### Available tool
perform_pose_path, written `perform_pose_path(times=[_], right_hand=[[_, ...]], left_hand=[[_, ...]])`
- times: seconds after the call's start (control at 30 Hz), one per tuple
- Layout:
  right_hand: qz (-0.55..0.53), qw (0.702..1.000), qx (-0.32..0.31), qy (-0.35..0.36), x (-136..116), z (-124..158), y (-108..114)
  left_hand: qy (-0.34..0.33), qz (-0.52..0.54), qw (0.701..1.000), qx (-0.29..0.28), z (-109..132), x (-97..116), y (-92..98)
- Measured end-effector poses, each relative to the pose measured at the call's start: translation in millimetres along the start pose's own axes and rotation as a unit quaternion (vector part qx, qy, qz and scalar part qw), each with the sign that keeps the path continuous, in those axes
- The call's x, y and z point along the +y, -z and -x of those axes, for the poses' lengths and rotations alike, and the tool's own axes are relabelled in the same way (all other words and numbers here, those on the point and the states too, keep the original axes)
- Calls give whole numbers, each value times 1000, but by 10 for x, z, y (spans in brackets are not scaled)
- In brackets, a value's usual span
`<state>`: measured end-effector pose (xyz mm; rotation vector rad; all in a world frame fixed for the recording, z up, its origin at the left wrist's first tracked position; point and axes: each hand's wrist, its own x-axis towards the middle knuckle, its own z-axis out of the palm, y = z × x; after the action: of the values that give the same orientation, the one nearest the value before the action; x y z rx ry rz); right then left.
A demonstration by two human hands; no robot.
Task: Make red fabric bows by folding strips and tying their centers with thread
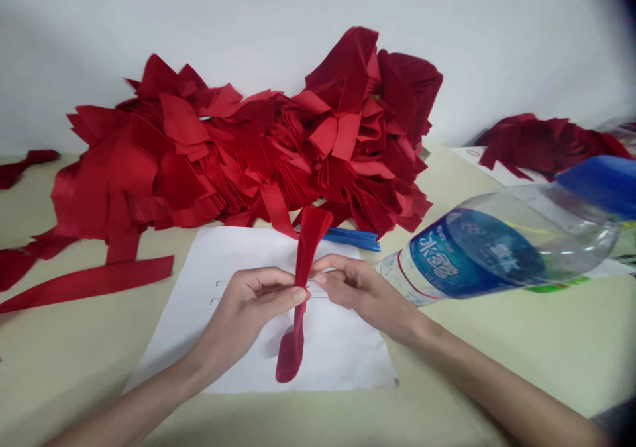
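A looped red velvet ribbon [309, 242] stands upright over a white paper sheet [228, 354] with thin printed lines. My left hand [258, 295] pinches the ribbon at its narrow middle between thumb and fingers. One loop rises above the pinch, and the other hangs below it toward the sheet. Close against the ribbon's right side, my right hand [350, 285] is closed in a pinch. What lies between its fingertips is too small to make out.
A big heap of red ribbon pieces [238, 155] lies behind the sheet, with a blue zipper-like strip [352, 238] at its front. Loose ribbon strips [94, 281] lie left. A clear bottle [487, 242] with a blue cap leans in at right. Behind it sits a darker red pile [546, 142].
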<state>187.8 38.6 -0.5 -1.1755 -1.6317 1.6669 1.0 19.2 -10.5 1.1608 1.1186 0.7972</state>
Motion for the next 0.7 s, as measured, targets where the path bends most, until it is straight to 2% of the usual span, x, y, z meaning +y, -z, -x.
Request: perform_pose_path(times=[0.17,0.23,0.27,0.33,0.4,0.47,0.6,0.7], right_hand=[[85,995,53,-12,87,-65,187],[138,985,104,25,159,-109,270],[172,972,147,58,202,-136,308],[261,927,236,129,294,-191,367],[350,875,280,184,378,-243,402],[420,843,265,209,442,-280,410],[513,808,213,194,488,-293,376],[550,784,164,236,477,-261,339]], left_hand=[[38,38,998,-16,-26,-29,50],[43,45,998,-6,-39,-40,54],[44,47,998,-1,-46,-46,57],[44,46,998,9,-57,-61,69],[37,31,999,26,-67,-79,86],[26,8,999,41,-74,-97,104],[17,-9,998,55,-88,-112,131],[9,-8,997,70,-98,-110,163]])
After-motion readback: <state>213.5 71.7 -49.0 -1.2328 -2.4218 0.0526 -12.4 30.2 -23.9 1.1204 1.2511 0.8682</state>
